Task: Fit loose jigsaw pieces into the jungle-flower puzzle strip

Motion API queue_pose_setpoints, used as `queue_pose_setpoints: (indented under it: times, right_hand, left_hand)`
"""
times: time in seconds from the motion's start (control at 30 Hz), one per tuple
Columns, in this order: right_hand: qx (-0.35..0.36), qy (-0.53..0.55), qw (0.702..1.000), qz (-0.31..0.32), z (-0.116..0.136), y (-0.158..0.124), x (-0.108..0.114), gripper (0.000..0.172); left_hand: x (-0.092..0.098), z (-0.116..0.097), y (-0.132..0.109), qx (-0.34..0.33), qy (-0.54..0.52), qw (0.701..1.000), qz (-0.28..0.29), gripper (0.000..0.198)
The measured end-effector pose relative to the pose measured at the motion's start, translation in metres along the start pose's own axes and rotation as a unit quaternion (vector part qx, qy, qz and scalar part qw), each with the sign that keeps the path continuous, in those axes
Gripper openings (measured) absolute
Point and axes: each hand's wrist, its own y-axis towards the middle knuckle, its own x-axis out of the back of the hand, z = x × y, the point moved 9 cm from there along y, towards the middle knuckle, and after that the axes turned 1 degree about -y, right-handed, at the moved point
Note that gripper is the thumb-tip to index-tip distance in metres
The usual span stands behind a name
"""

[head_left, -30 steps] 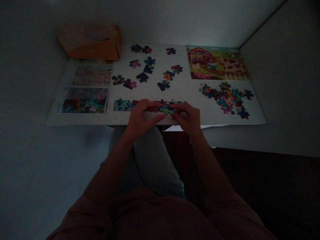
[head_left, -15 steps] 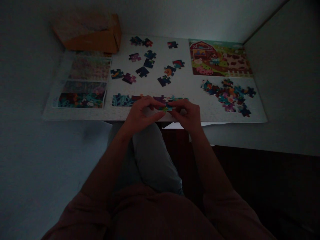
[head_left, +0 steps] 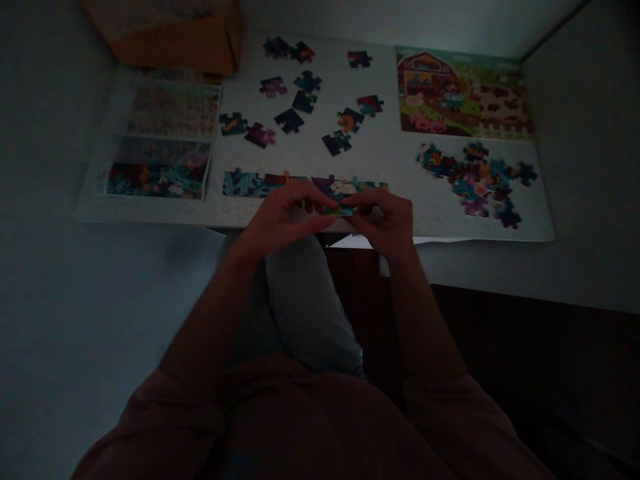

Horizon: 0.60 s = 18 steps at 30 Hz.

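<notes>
My left hand (head_left: 290,212) and my right hand (head_left: 384,217) meet near the table's front edge. Between their fingertips they pinch a green and blue puzzle piece (head_left: 342,211), mostly covered by the fingers. Just behind it lies a joined row of puzzle pieces (head_left: 244,185), with leaf patterns at its left end and a pale animal near its middle. My left hand hides part of that row. Farther back, loose puzzle pieces (head_left: 289,121) are spread over the white table (head_left: 300,157), dark blue, purple and orange.
A heap of puzzle pieces (head_left: 480,183) lies at the right. Behind it is a farm picture (head_left: 465,93) with a barn and cow. An orange box (head_left: 175,47) stands at the back left, with a printed picture sheet (head_left: 160,170) in front of it.
The view has shifted, so the table sits higher in the picture. Both hands keep their pinch on the puzzle piece, with little change beside the row.
</notes>
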Motion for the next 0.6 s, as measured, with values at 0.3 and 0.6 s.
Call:
queue_pose_setpoints:
  times: [0.3, 0.6]
  right_hand:
    - [0.009, -0.002, 0.999, 0.034, 0.001, -0.003, -0.002, 0.013]
    - [0.04, 0.005, 0.999, 0.022, 0.011, -0.001, -0.002, 0.011]
  left_hand:
    - [-0.002, 0.002, -0.001, 0.02, -0.003, 1.0, 0.01, 0.051]
    - [-0.003, 0.0, -0.001, 0.027, -0.023, 0.999, -0.002, 0.051]
